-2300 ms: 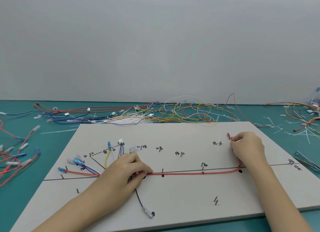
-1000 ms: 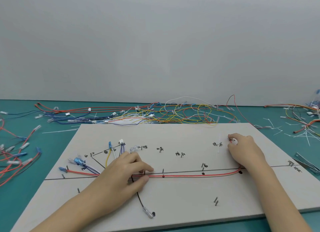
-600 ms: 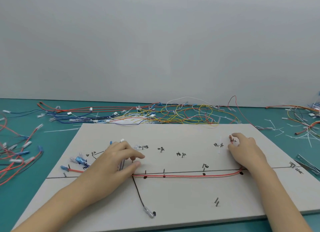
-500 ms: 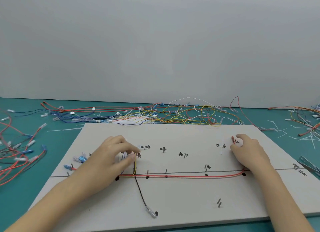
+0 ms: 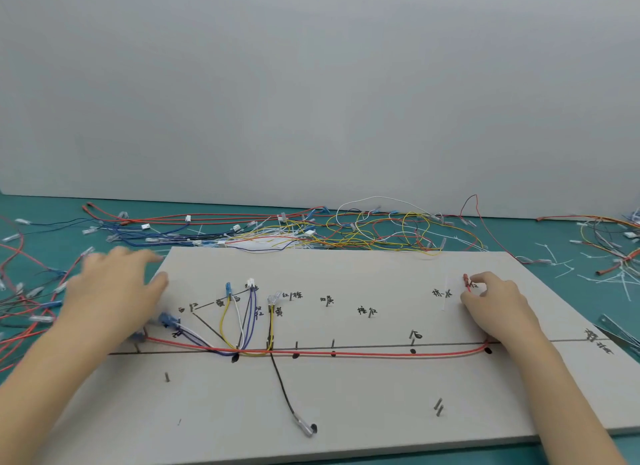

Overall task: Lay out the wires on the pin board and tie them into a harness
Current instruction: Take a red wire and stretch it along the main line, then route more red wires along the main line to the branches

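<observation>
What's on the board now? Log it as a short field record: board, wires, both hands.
board: pin board with pins and inked route lines, on a teal table
red wire: red wire lies along the main line, its right end bent up
black wire: black wire branches toward the near edge
left hand: left hand blurred, fingers open, over the board's left edge, holding nothing
right hand: right hand pinches the red wire's end
spare wires: loose wires behind the board
</observation>
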A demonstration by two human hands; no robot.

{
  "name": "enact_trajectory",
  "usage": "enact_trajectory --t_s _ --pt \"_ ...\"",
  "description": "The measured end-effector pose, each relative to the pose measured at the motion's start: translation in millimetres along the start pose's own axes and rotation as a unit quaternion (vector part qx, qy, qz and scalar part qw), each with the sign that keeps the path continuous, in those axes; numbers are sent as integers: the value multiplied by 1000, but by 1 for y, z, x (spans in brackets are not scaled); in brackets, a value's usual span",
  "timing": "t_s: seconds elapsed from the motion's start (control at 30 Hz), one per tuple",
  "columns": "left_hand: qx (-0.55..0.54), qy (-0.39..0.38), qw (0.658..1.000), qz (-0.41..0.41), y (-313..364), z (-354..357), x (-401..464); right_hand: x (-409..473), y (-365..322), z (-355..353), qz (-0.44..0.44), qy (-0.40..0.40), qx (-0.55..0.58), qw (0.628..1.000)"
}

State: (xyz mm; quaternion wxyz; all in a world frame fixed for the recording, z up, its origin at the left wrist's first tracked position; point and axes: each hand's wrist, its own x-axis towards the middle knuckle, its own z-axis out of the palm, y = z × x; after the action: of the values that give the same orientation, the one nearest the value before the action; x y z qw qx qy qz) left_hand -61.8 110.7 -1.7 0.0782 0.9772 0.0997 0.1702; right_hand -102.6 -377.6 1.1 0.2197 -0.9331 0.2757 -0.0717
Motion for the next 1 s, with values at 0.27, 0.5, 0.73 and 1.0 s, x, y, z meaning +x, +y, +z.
enact_trajectory --t_s 0.27,0.5,0.73,1.0 --pt "150 -213 960 -101 -118 67 65 -1 1 -1 -2 -2 -1 1000" --pt "57 -127 986 -90 -119 64 62 -1 2 -1 1 -5 8 1000" --pt "-263 236 908 224 21 -16 -12 -11 -8 -1 -50 122 91 987" --pt "-333 280 844 312 83 -29 -68 -99 -100 4 -287 -126 419 852"
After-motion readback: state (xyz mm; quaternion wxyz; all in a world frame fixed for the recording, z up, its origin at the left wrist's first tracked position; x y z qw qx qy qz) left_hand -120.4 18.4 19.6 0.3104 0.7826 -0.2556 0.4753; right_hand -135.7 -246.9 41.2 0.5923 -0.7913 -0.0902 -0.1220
